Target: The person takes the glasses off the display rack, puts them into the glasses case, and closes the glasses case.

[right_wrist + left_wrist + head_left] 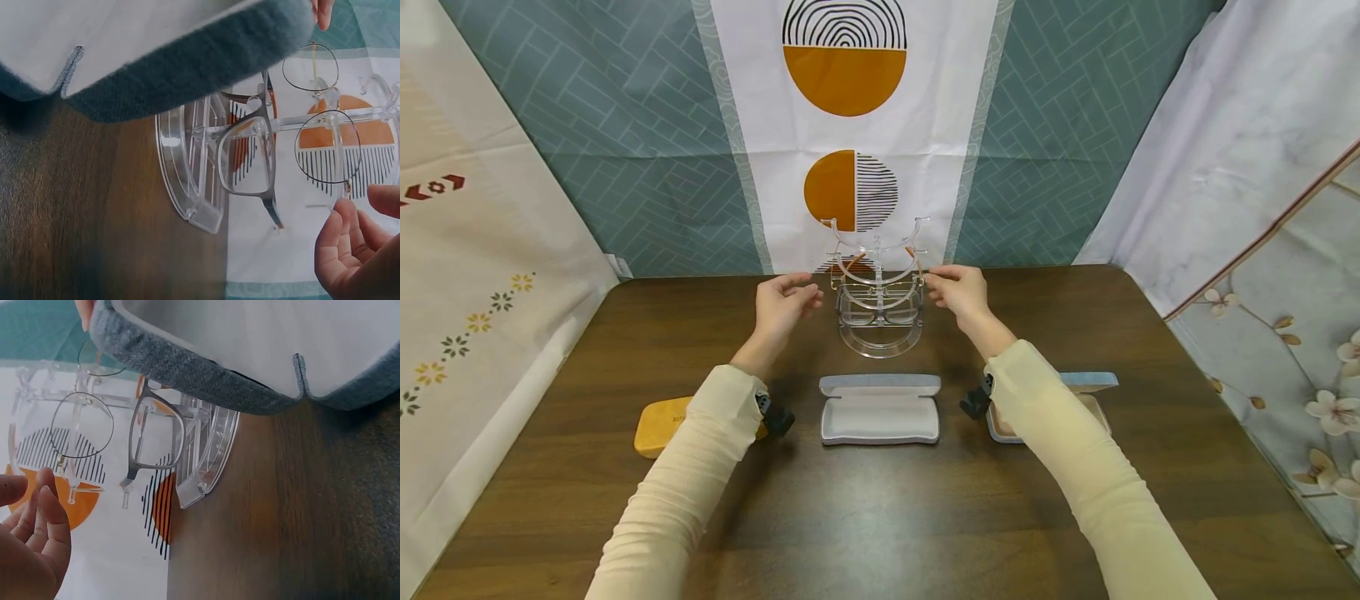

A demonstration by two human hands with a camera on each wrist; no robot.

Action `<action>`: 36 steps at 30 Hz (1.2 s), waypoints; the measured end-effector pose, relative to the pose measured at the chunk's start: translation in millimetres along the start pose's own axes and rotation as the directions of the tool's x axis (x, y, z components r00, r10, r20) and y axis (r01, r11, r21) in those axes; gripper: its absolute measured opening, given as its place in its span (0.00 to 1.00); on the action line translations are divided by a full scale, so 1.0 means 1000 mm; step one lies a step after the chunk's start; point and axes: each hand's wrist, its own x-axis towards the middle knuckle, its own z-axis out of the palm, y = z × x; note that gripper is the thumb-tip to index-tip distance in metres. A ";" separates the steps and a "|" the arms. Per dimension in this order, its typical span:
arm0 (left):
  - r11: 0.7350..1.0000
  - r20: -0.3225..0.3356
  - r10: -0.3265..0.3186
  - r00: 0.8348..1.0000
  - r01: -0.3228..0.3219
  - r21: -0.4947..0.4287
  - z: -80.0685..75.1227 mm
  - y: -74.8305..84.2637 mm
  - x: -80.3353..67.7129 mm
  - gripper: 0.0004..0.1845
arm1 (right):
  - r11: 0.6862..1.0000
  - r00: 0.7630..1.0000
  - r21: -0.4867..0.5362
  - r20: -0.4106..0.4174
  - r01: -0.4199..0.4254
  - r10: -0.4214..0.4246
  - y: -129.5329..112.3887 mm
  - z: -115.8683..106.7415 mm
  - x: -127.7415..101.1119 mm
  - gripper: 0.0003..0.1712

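Brown wooden table [880, 517], items not in hand:
- Grey glasses case [880, 408], open, lid flat toward the back; middle of the table, toward the front edge.
- Orange case [658, 427], shut; toward the left edge, partly hidden.
- Pale blue case [1086, 392], open, tan lining; toward the right edge, partly hidden.
- Hanging [846, 125], white with orange and striped half-circles, beyond the back edge, between teal patterned panels [625, 142].

A dark wooden bench [625, 333] carries a clear acrylic glasses stand [880, 337] near its far edge. Nearer lie an open grey case [880, 408], an orange case [655, 427] at left and another open case [1093, 392] at right.
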 end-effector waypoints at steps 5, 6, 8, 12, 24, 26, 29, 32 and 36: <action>0.999 -0.024 -0.051 0.998 0.052 0.007 0.005 -0.003 0.008 0.15 | 1.000 1.000 0.000 -0.006 -0.020 0.020 0.003 0.005 0.003 0.16; 0.998 -0.026 -0.064 0.998 0.064 0.006 0.006 -0.004 0.009 0.15 | 1.000 1.000 0.001 -0.008 -0.023 0.023 0.003 0.006 0.003 0.16; 0.996 -0.022 -0.091 0.996 0.090 -0.006 0.009 -0.006 0.012 0.15 | 1.000 1.000 0.001 -0.016 -0.024 0.024 0.004 0.008 0.004 0.15; 0.991 -0.012 -0.132 0.991 0.131 -0.023 0.014 -0.009 0.016 0.16 | 1.000 0.999 0.013 -0.028 -0.023 0.024 0.005 0.010 0.005 0.14; 0.982 0.016 -0.187 0.982 0.187 -0.036 0.019 -0.012 0.022 0.14 | 0.996 1.000 0.079 -0.009 -0.028 0.028 0.006 0.014 0.006 0.16; 0.981 0.021 -0.192 0.981 0.193 -0.037 0.018 -0.012 0.023 0.14 | 0.996 1.000 0.091 -0.009 -0.026 0.027 0.005 0.015 0.006 0.15; 0.981 0.026 -0.192 0.981 0.192 -0.033 0.019 -0.011 0.023 0.14 | 0.993 1.000 0.116 -0.013 -0.019 0.021 0.004 0.017 0.005 0.14; 0.981 0.025 -0.188 0.982 0.189 -0.033 0.019 -0.010 0.023 0.14 | 0.990 1.000 0.137 -0.013 -0.014 0.016 0.004 0.017 0.004 0.14; 0.984 0.021 -0.172 0.985 0.173 -0.044 0.020 -0.007 0.022 0.14 | 0.988 1.000 0.152 -0.006 -0.003 0.004 0.002 0.016 0.002 0.15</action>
